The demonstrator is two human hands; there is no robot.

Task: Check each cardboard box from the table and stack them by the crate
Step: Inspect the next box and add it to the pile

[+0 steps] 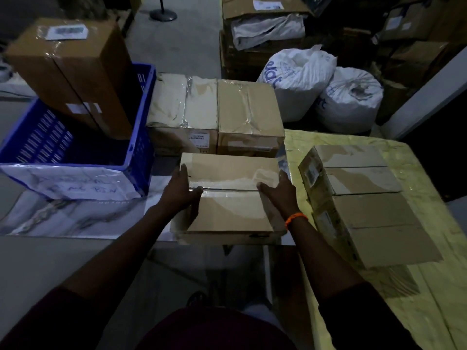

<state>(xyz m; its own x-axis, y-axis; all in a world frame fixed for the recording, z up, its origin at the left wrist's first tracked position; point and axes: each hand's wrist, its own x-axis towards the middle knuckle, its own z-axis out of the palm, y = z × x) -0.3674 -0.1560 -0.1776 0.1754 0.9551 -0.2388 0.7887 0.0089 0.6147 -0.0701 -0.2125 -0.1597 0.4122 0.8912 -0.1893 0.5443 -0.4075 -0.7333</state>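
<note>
I hold a taped cardboard box (231, 213) at the centre, over the gap between the floor and the table. My left hand (180, 192) grips its left side and my right hand (279, 190) grips its right side, both thumbs lying on top. The blue plastic crate (142, 137) stands to the left with a tall brown box (68, 64) leaning inside it. Two boxes sit side by side right of the crate, a pale one (182, 102) and a brown one (249, 107). On the yellow-covered table (417, 299) at right lie two more boxes (353, 168) (374, 223).
A white handwritten sheet (70, 183) hangs on the crate's near wall. Two tied white sacks (298, 74) (351, 97) sit behind the table. Large open cartons (262, 26) stand at the back. A dark round stand base (163, 15) is on the far floor.
</note>
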